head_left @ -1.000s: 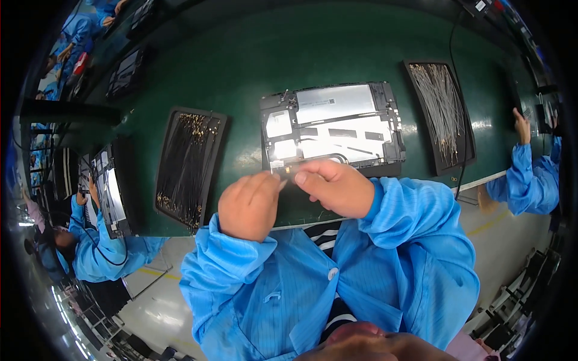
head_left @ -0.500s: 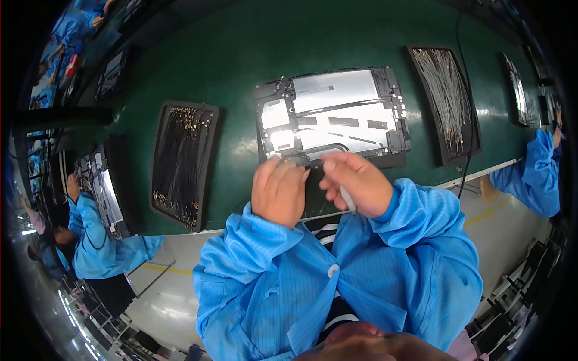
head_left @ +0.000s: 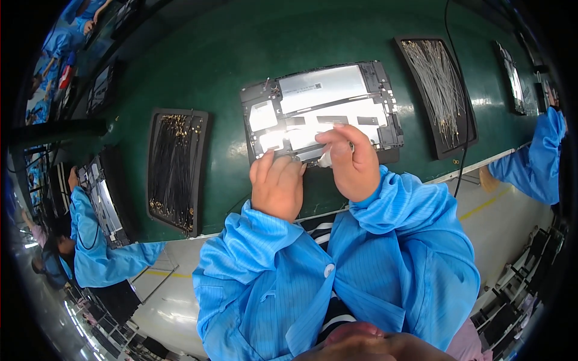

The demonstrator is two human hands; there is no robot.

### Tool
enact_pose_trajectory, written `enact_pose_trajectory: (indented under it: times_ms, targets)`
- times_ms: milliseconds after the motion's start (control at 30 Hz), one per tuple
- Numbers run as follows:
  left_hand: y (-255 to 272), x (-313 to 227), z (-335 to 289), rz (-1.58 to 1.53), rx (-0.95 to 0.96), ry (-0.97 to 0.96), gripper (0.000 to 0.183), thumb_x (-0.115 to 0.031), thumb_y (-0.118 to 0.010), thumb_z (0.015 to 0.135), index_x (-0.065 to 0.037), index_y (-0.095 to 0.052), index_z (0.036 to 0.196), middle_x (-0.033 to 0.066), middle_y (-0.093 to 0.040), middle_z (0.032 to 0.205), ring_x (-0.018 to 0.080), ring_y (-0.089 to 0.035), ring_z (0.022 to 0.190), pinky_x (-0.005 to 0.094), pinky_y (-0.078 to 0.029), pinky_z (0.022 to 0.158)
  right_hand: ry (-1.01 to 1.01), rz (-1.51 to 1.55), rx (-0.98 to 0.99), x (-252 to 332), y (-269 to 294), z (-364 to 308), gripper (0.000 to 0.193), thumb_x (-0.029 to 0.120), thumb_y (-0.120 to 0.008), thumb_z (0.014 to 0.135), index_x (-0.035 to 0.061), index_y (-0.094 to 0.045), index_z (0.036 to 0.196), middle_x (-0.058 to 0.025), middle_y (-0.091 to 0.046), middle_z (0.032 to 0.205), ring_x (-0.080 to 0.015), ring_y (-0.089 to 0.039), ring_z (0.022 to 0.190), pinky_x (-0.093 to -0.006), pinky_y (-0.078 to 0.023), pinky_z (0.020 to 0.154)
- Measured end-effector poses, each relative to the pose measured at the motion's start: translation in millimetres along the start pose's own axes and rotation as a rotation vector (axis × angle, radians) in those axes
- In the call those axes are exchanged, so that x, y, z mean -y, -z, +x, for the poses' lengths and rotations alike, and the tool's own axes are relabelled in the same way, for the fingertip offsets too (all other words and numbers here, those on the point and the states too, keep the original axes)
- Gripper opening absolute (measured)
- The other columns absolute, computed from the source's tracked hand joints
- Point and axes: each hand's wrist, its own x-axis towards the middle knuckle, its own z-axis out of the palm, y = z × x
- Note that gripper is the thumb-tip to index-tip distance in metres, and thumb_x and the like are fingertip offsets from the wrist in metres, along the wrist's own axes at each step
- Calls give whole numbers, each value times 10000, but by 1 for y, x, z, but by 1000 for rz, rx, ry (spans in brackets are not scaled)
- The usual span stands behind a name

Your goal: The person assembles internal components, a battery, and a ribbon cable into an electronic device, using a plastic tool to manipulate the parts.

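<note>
An opened tablet (head_left: pixel 330 102), with silvery battery panels and a black frame, lies on the green table in front of me. My left hand (head_left: pixel 277 185) is at its near left edge, fingers bent and close together over the rim. Its thumb tip is partly hidden. My right hand (head_left: pixel 354 161) is raised over the near middle of the tablet, thumb and fingers curled together. Within it is a slim whitish tool (head_left: pixel 326 158), mostly covered by the hand; its exact kind does not show.
At left stands a dark tray (head_left: pixel 201 165) of black cables with gold-coloured ends. A second dark tray (head_left: pixel 471 123) at right holds grey cables. A black cord (head_left: pixel 453 48) hangs beside it. Co-workers in blue sit on both sides; another opened tablet (head_left: pixel 108 198) is at far left.
My right hand has moved forward over the tablet and turned, with the whitish tool now at its left side. The left hand stays at the near edge. The whole view has shifted slightly.
</note>
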Motion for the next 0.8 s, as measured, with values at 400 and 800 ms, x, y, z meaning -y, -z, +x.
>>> enact_pose_trajectory:
  times_ms: [400, 800]
  targets:
    - [-1, 1, -3, 44, 4, -21, 154, -58, -591, 647, -58, -557, 798, 71, -531, 831, 308, -465, 885, 393, -335, 780, 20, -22, 63, 0, -2, -1, 283, 225, -457, 819, -43, -486, 907, -146, -575, 805, -226, -565, 713, -284, -439, 635]
    - [5, 7, -2, -4, 153, -4, 271, -37, -528, 641, -62, -547, 910, 108, -517, 962, 349, -420, 967, 458, -284, 846, 435, -495, 461, 10, -11, 24, 209, 296, -512, 736, 92, -528, 693, -66, -535, 637, -251, -525, 605, -332, -431, 527]
